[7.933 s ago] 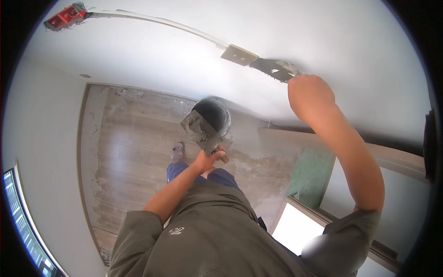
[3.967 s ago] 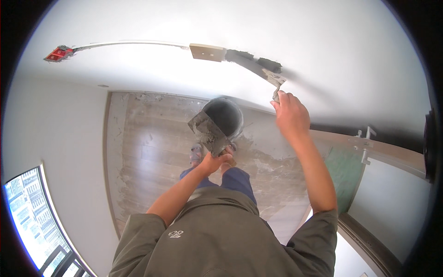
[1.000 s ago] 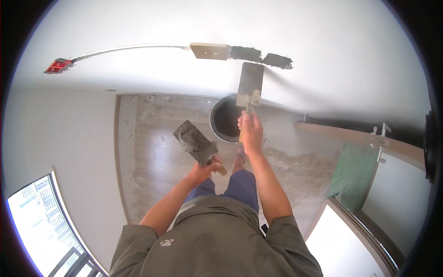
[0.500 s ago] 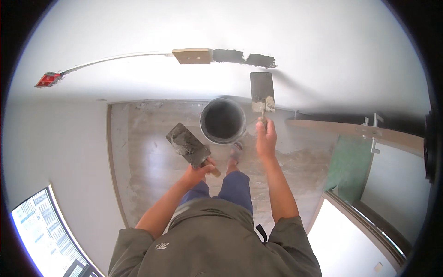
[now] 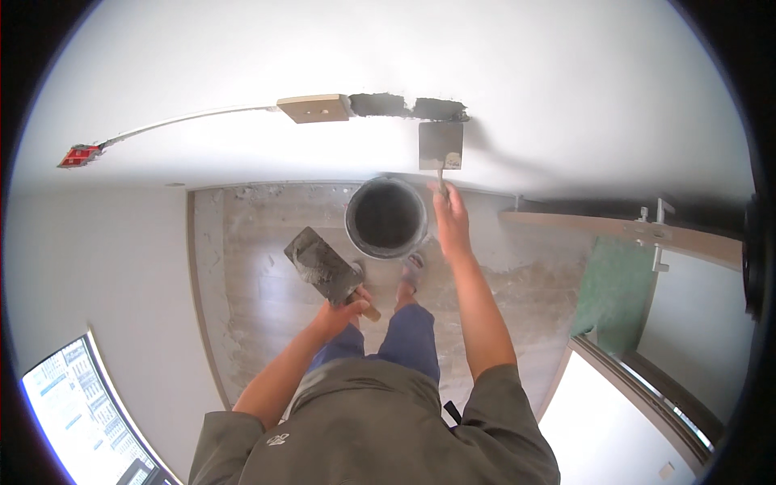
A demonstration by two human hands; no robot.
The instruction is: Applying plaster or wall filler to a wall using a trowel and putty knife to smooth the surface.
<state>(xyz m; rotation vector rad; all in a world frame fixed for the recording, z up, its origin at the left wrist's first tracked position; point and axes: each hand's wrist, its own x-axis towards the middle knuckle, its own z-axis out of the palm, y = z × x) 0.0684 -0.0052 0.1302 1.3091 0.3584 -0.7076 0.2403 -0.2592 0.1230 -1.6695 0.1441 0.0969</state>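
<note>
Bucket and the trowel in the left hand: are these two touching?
Apart. The head view shows floor between the bucket and the blade of the trowel in the left hand.

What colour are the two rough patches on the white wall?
Both rough patches are dark grey; the head view shows this.

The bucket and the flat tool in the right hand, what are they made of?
Bucket: maybe dull plastic or rubber, since it looks dark, without metallic shine; I can't tell which. Flat tool: probably dull metal, because it looks thin, grey and straight-edged.
</note>
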